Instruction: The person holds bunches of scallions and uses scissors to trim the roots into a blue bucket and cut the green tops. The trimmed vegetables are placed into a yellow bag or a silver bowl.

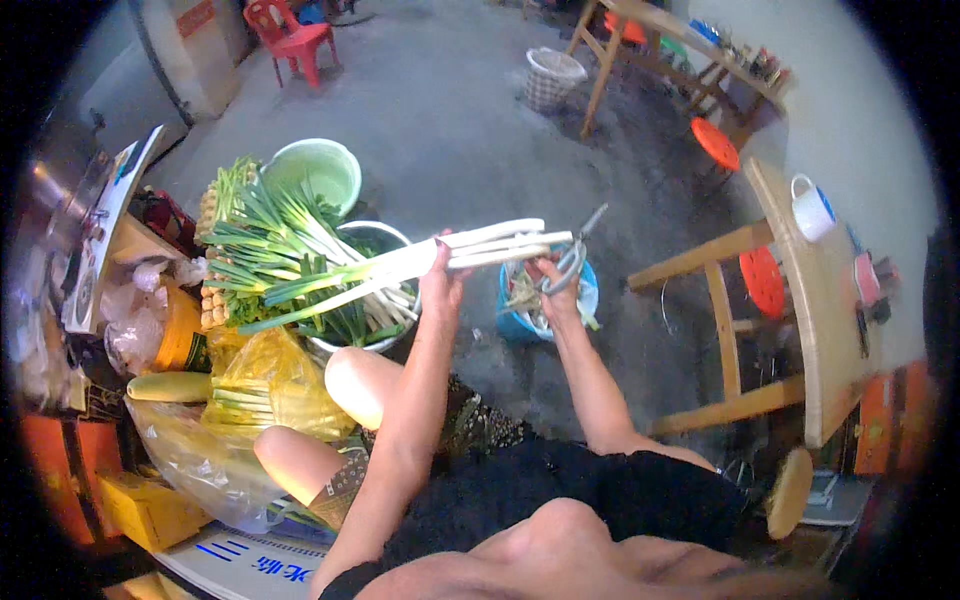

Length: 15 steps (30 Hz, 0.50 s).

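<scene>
My left hand [441, 279] grips a bundle of several long leeks or large scallions [495, 244], white ends pointing right and green leaves to the left. In my right hand [556, 289] is a pair of grey-handled scissors [568, 268], blades pointing up and away. The fingers of that hand touch the underside of the white ends. Below them stands a blue bin [517, 324] with a plastic liner and pale trimmings inside. More leeks [300, 240] are heaped on the left, their white stalks over a metal-rimmed basin [382, 227].
A pale green basin [319, 169] stands behind the heap, beside stacked egg trays [214, 300]. Near my knees, a yellow plastic bag [277, 375] holds more stalks. A wooden table [799, 300] with a mug [814, 210] is on the right. Farther off are a red chair [296, 37] and a checkered basket [551, 82].
</scene>
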Motion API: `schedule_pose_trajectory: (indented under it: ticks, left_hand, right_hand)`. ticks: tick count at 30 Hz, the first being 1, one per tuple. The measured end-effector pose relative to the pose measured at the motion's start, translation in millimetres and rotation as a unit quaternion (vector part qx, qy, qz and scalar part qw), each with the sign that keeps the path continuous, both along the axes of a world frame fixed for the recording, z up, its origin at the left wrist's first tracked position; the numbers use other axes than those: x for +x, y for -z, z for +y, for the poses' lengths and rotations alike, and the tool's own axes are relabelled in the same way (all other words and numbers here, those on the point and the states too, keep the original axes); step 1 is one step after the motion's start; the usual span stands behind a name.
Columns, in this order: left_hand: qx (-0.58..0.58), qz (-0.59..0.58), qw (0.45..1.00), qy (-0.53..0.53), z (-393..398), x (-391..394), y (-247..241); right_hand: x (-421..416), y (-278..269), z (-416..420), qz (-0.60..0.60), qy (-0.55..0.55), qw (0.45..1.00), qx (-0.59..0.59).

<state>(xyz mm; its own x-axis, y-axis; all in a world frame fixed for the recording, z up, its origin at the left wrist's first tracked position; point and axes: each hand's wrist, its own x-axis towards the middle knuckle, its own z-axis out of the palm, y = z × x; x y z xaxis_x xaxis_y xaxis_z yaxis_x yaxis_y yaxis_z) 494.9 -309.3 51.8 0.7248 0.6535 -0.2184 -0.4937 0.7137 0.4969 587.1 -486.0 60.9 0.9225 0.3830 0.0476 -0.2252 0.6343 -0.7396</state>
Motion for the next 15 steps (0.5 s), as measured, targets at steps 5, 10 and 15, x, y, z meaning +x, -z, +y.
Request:
schedule_pose_trajectory:
  ticks: [5, 10, 15]
  left_hand:
    - [0.001, 0.009, 0.999, 0.035, -9.3, -8.1, -19.9]
    - [0.011, -0.024, 0.999, 0.024, -4.2, -6.0, -13.9]
    - [0.009, -0.011, 1.000, 0.021, 2.2, -3.9, -8.5]
  right_hand:
    - [-6.7, -9.9, -0.7, -0.020, 0.013, 0.999, -0.024]
    - [-6.7, -13.7, -6.0, -0.033, -0.013, 0.999, -0.015]
    - [-2.8, -12.9, -12.3, -0.007, -0.044, 0.998, 0.045]
